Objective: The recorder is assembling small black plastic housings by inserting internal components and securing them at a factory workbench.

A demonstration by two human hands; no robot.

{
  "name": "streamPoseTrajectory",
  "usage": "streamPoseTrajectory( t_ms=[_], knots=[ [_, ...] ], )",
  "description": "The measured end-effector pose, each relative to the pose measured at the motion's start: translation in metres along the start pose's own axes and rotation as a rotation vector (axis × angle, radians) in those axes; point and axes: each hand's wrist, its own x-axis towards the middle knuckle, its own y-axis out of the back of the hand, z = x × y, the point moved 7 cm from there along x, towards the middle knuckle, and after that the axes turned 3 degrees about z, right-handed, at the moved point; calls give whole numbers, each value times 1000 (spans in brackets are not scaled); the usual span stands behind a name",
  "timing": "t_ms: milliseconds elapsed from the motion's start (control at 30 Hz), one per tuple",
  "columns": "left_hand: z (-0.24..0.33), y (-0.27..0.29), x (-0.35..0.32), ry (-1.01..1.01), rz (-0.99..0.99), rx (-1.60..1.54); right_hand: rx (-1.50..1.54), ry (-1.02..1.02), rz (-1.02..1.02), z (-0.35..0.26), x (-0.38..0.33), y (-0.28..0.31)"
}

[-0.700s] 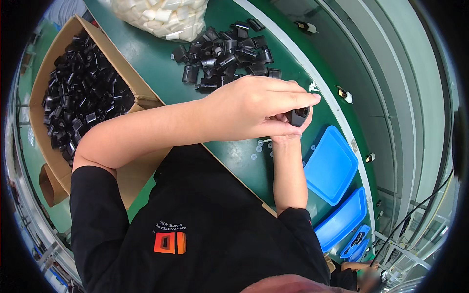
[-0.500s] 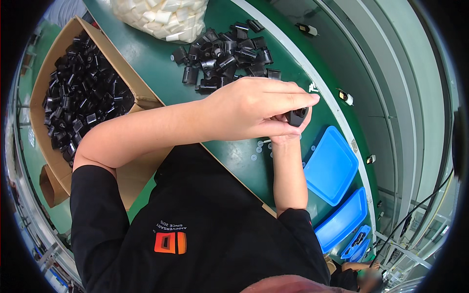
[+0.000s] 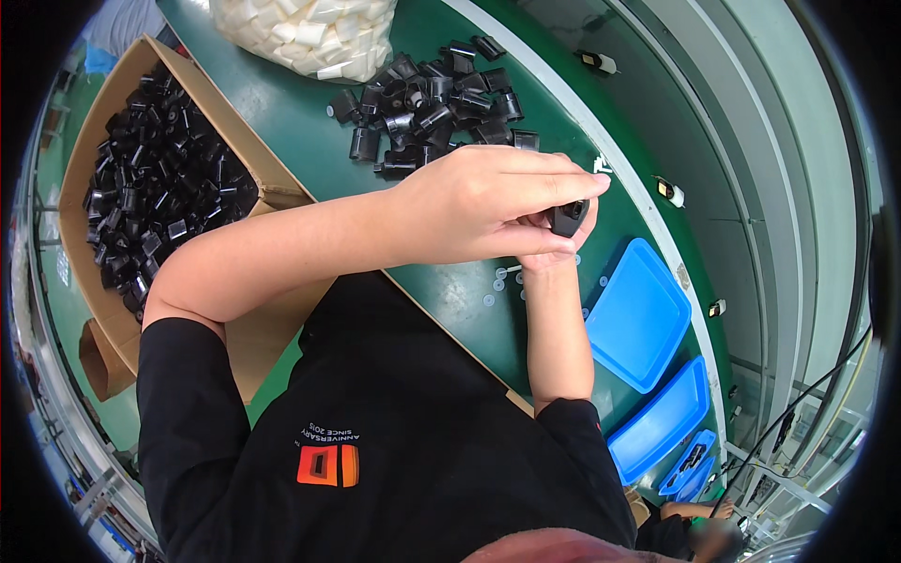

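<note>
A black plastic piece (image 3: 567, 220) sits between my two hands over the green bench; only its end shows, with a small opening in it. My left hand (image 3: 474, 202) reaches across from the left, its thumb and fingers closed round the piece. Behind and below it, my right hand (image 3: 552, 260) cups the same piece, its fingers mostly hidden by the left. Just beyond the hands lies a heap of similar black plastic pieces (image 3: 436, 108). Small translucent washers (image 3: 499, 285) are scattered beside my right wrist, and small white parts (image 3: 602, 165) lie past my left fingertips.
A cardboard box (image 3: 282, 192) full of black pieces stands at the left. A clear bag of cream-white parts (image 3: 310, 33) rests at the back. Blue trays (image 3: 640, 314) line the bench's right side. A raised pale rim (image 3: 563, 98) borders the green bench (image 3: 450, 324). Another person (image 3: 676, 530) is at lower right.
The black piece has shifted very slightly up and left and turned a little between my hands. My grip looks the same, and the view has shifted slightly.
</note>
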Motion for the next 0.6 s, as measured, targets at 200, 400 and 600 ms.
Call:
streamPoseTrajectory(
  t_ms=[200, 400, 600],
  knots=[
    [-7, 0, 0, 89, -64, 1, 27, 41, 115, -5, 0, -9],
    [-11, 3, -3, 37, -34, 24, 24, 3, -190, -3, 7, -36],
    [-26, 14, 2, 140, -53, -1, -1024, 720, 259, -62, -10, -36]
  ],
)
